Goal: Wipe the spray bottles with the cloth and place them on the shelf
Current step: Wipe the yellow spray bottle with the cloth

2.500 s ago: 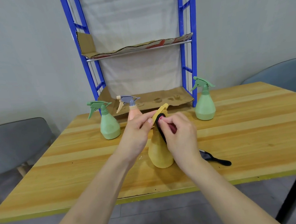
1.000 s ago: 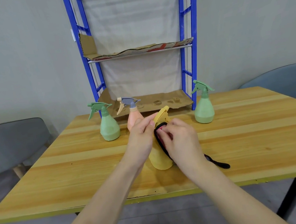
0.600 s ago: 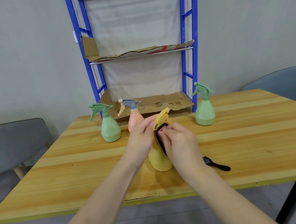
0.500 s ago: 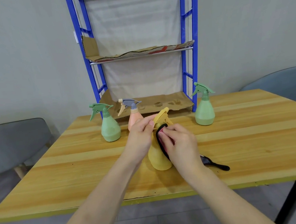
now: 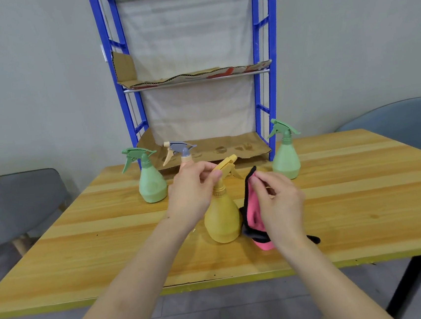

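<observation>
Moved: pink cloth (image 5: 253, 208) is off the yellow spray bottle (image 5: 223, 218), now just right of it | right grip (image 5: 282, 204) pinches cloth | left grip (image 5: 192, 190) holds upright bottle's sprayer

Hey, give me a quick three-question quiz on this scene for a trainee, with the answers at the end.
1. True or false: the left hand holds the cloth.
2. What does the left hand grip on the yellow bottle? A base, B spray head, C body.
3. How many green bottles stand on the table?
Key: 1 false, the right hand holds it; 2 B; 3 two.
</observation>
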Demonstrator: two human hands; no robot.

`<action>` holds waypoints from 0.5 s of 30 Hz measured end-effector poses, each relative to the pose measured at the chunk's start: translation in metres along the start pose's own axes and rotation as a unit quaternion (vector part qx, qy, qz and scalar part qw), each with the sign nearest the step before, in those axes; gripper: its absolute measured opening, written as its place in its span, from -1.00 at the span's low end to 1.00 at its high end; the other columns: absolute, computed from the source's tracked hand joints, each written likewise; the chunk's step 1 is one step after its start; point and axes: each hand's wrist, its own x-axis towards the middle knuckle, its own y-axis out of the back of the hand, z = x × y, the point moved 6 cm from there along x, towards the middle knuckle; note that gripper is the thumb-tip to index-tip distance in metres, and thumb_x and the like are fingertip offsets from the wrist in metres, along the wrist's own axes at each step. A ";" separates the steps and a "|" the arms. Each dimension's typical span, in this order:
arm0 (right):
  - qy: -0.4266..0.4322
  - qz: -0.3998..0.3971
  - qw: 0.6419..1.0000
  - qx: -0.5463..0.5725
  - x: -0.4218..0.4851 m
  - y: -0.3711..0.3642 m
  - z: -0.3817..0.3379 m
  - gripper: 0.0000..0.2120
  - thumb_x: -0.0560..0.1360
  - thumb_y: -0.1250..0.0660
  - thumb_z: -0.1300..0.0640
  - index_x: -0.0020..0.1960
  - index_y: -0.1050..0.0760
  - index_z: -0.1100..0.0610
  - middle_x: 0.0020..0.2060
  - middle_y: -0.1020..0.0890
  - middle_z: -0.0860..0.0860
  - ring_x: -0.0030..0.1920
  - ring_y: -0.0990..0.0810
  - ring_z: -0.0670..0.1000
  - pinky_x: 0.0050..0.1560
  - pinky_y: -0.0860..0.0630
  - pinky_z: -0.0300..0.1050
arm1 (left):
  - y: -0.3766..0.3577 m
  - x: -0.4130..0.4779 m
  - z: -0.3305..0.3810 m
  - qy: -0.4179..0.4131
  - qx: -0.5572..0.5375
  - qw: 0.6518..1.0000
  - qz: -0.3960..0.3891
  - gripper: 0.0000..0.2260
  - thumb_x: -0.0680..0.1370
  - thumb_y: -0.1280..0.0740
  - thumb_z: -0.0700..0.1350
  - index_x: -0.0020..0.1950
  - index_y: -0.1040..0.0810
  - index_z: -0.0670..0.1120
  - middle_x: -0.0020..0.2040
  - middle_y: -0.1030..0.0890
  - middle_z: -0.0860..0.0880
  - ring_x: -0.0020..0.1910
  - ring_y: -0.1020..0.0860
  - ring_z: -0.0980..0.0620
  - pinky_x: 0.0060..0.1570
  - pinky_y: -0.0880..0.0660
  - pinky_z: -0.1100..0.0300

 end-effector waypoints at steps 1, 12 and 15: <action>0.017 0.008 1.000 -0.009 0.002 0.001 0.000 -0.88 0.55 -0.47 0.29 0.06 -0.73 0.19 -0.07 -0.67 -0.07 -0.04 -0.58 -0.26 0.09 -0.38 -0.53 | 0.002 0.001 0.001 -0.005 0.029 1.000 0.000 -0.92 0.61 -0.34 0.12 -0.06 -0.60 0.30 -0.06 -0.63 0.15 0.01 -0.58 0.09 0.15 -0.54 -0.19; -0.050 -0.174 0.975 0.130 0.012 -0.040 0.003 -0.81 0.67 -0.30 0.20 0.13 -0.69 0.06 -0.09 -0.73 -0.15 -0.03 -0.64 -0.12 0.03 -0.51 -0.25 | 0.005 0.007 0.000 -0.074 0.127 0.989 0.010 -0.83 0.68 -0.33 -0.04 0.14 -0.72 0.08 -0.08 -0.57 -0.02 -0.02 -0.57 -0.09 0.10 -0.50 -0.18; -0.006 -0.197 0.979 0.050 0.012 -0.046 0.007 -0.82 0.70 -0.22 0.18 -0.02 -0.57 0.13 -0.20 -0.63 -0.08 -0.14 -0.56 0.02 -0.10 -0.45 -0.06 | 0.006 0.006 0.001 -0.089 0.142 0.985 0.028 -0.83 0.67 -0.33 -0.04 0.13 -0.72 0.06 -0.09 -0.57 -0.02 -0.04 -0.57 -0.07 0.07 -0.49 -0.17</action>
